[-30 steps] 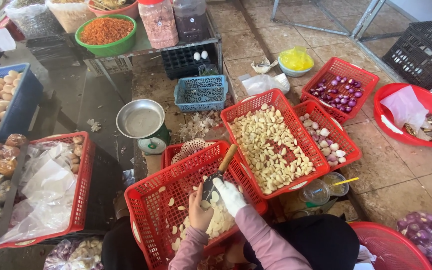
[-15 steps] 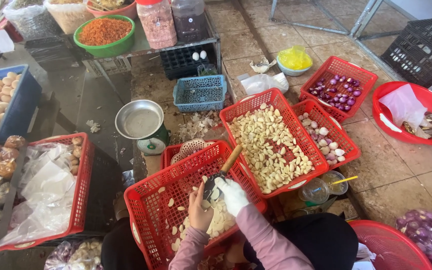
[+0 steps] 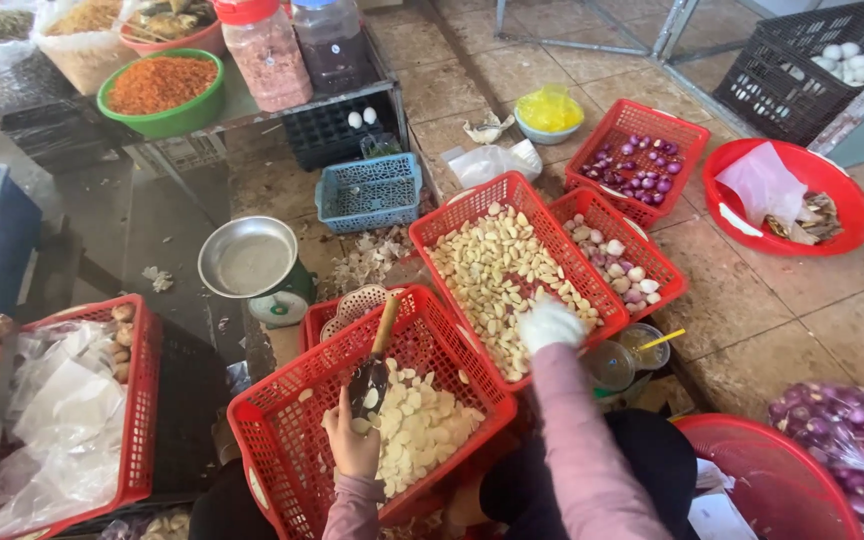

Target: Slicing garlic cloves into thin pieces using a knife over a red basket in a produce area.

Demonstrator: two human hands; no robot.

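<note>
Head view, looking down at two red baskets on a tiled floor. I take the near basket (image 3: pixel 292 440) as my landmark.

Left hand (image 3: pixel 352 445) sits inside the near basket, bare, at the left edge of the heap of peeled garlic (image 3: pixel 417 430). Its fingers look curled, but I cannot tell whether they grip anything. Knife (image 3: pixel 374 365) lies just above that hand, dark blade down among the cloves, wooden handle up past the far rim. Long axis runs near to far with a slight lean right; the blade tip points back toward me.

Right hand (image 3: pixel 550 325), in a white glove, is over the far basket (image 3: pixel 472 205) beyond the landmark's right corner, on the cloves (image 3: pixel 497 275) at its near edge. Fist loosely closed; what it holds, if anything, is hidden.

Risks, as I judge them:
- Blade points at the left hand, close by. A careless reach could cut it.
- Cloves carried between baskets could drop into the gap.
- Plastic cup (image 3: pixel 612 365) with straw stands right of the landmark, under the right sleeve; a sweep of that arm could tip it.
</note>
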